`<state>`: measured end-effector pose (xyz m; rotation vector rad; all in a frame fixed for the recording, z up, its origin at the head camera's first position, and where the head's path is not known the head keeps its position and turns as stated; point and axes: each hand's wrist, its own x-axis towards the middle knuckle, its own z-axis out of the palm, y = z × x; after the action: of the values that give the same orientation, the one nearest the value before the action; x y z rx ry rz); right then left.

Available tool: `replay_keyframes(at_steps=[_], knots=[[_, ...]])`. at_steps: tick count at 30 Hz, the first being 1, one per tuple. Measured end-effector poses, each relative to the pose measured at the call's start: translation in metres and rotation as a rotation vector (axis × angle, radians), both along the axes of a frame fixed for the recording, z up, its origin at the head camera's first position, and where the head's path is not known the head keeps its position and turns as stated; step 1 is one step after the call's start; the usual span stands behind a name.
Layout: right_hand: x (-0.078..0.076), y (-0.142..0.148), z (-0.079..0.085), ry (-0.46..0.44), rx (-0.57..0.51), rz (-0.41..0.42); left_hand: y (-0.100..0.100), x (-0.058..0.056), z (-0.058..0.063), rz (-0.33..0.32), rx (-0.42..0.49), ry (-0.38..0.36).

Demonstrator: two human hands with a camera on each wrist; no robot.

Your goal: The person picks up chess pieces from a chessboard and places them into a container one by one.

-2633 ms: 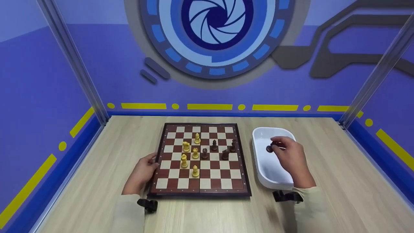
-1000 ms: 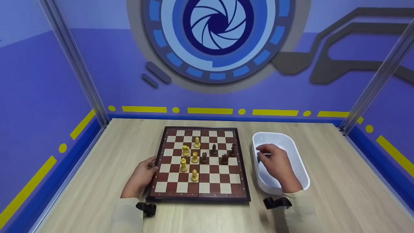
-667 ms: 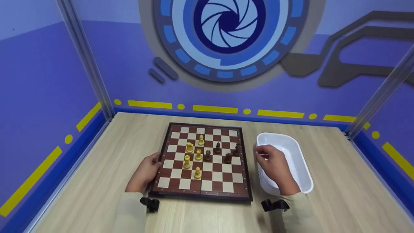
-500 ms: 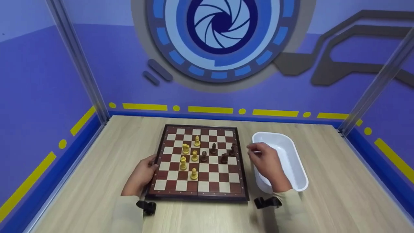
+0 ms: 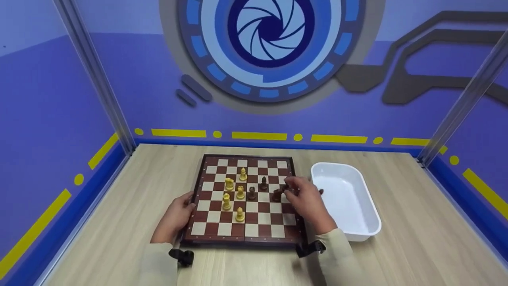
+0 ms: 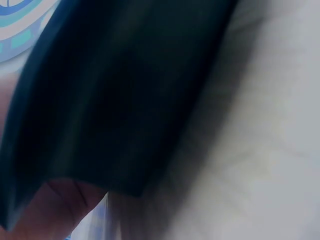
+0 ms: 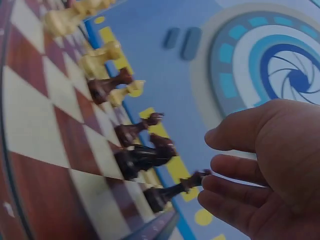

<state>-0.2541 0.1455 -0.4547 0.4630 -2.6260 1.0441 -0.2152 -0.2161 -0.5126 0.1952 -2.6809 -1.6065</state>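
Observation:
A brown-and-cream chessboard (image 5: 260, 230) lies on the table, with several yellow and dark brown chess pieces standing on it. My left hand (image 5: 177, 214) holds the board's left edge with thumb and fingers. Over the right edge, my right hand (image 5: 309, 200) has its fingertips around the top of a dark chess piece. In the right wrist view, that slender piece (image 7: 172, 191) stands upright at the board's edge, and the thumb and fingers (image 7: 232, 192) are spread apart near its tip. A dark knight (image 7: 145, 155) is just beside it.
A white plastic box (image 5: 369, 206) stands right of the board, partly behind the right hand. At its left rim a small dark piece (image 5: 321, 192) shows. The left wrist view is mostly filled by a black strap (image 6: 115, 100) and a sleeve (image 6: 260, 150).
My right hand has let go of the dark piece it held over the white box and moved left to the board's right edge. The left hand stays at the board.

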Motion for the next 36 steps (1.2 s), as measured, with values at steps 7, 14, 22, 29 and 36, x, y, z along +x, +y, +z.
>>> replay_keyframes(at_steps=[7, 14, 22, 29, 36], knots=[[-0.003, -0.008, -0.011, 0.012, 0.02, 0.029, 0.0, 0.0, 0.001, 0.003, 0.001, 0.013], [-0.003, -0.016, -0.02, -0.052, 0.031, 0.044, -0.001, 0.002, -0.001, 0.006, -0.002, 0.022], [-0.003, -0.02, -0.028, 0.024, 0.056, 0.032, 0.002, 0.004, -0.005, 0.005, -0.011, 0.015], [-0.007, -0.021, -0.026, 0.065, 0.038, 0.029, 0.002, 0.001, 0.0, 0.001, -0.035, 0.029], [-0.006, -0.022, -0.026, 0.06, 0.039, 0.026, 0.001, 0.001, 0.0, 0.011, -0.02, 0.023]])
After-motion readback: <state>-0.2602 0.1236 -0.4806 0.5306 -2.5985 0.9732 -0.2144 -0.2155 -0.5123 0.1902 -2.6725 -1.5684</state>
